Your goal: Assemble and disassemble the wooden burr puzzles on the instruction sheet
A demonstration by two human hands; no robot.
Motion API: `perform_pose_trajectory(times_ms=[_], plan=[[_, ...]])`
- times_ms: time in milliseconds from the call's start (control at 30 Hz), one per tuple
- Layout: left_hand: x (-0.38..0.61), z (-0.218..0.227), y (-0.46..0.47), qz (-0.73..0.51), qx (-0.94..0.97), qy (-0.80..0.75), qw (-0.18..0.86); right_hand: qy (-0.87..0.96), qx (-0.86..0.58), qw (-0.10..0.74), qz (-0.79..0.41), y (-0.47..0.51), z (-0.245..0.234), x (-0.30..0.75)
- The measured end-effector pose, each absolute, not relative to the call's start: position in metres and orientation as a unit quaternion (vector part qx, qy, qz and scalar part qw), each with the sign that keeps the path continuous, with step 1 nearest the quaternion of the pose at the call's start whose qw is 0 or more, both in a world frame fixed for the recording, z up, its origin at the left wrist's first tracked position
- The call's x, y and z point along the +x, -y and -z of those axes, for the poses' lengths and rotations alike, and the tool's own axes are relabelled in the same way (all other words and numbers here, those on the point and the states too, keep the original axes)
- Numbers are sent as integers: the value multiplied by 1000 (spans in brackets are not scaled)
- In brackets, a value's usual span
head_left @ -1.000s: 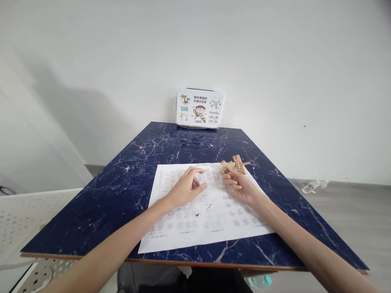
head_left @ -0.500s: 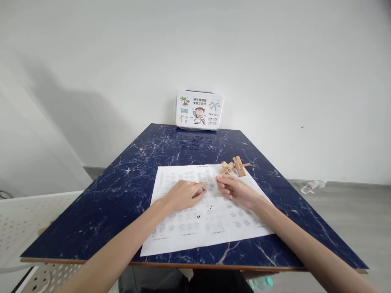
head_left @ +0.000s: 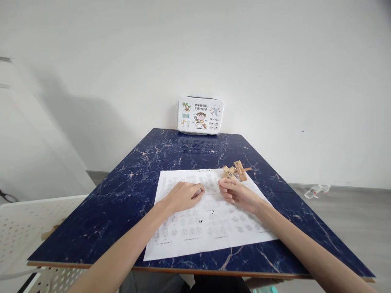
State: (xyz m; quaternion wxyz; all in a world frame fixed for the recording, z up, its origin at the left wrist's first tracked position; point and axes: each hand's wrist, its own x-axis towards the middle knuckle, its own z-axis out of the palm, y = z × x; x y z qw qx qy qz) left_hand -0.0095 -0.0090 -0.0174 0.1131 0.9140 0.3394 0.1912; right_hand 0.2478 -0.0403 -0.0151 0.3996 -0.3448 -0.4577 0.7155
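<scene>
A printed white sheet (head_left: 183, 254) with rows of small grey figures lies on the blue marbled table (head_left: 100, 228). My left hand (head_left: 185, 196) rests palm down on the middle of this sheet, fingers bent inward and nothing visible in them. To its right, my right hand (head_left: 238, 194) lies on its side with curled fingers, the thumb close to the index finger, and no object shows in it. Just beyond the right fingertips is a small group of wooden puzzle pieces (head_left: 240, 171), some marked with letters, at the sheet's far right corner. A gap separates the two hands.
A white case with cartoon prints (head_left: 200, 116) stands against the wall at the table's far edge. A white perforated basket (head_left: 18, 228) is on the left, with wooden pieces (head_left: 50, 232) in it. A clear plastic item (head_left: 317, 191) lies on the floor at right.
The whole view has shifted slightly, so the table and case appear a little lower. My right fingers look a bit more curled. The wooden pieces and sheet keep their places on the table.
</scene>
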Motion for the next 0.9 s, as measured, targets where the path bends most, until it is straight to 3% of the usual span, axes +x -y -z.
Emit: perform_pose_trajectory(times_ms=[900], plan=[[-8, 19, 7, -170, 917, -350, 87, 465, -337, 405, -711, 38, 22, 253]])
